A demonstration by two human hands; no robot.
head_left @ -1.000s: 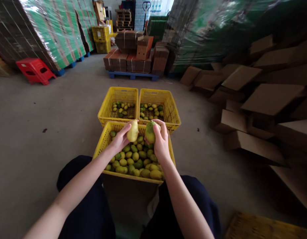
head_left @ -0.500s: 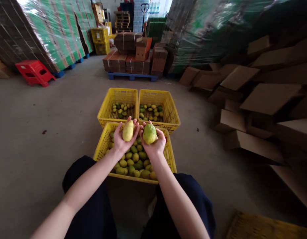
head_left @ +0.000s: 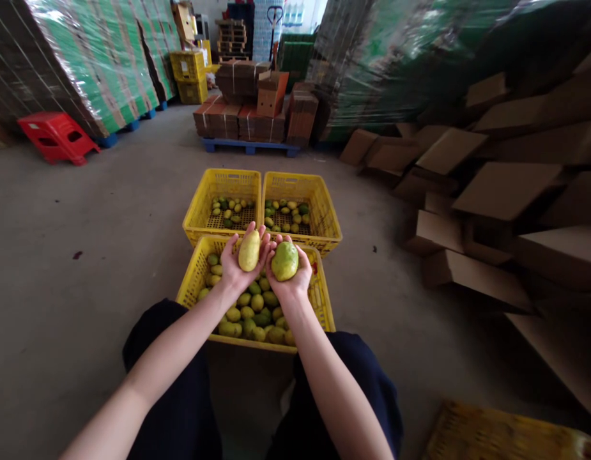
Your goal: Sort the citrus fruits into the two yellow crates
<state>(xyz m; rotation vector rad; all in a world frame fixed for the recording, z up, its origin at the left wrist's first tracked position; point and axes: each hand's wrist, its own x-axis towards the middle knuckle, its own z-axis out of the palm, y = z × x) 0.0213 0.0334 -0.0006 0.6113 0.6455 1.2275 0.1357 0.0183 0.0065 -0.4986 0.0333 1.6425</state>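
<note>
there is one left hand [head_left: 236, 273], one right hand [head_left: 291, 285], two fruits [head_left: 248, 252] on them, three yellow crates [head_left: 326, 217] of loose fruit [head_left: 258, 302] and one red stool [head_left: 59, 138].

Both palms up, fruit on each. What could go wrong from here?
Two risks. The yellow fruit rests on the upturned left hand, so a tilt might roll it off, perhaps bruising it on the piled fruit in the front crate. The right hand, cradling the greenish fruit, sits close beside, so the two could knock together.

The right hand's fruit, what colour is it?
The fruit is green and yellow in the head view.
</note>
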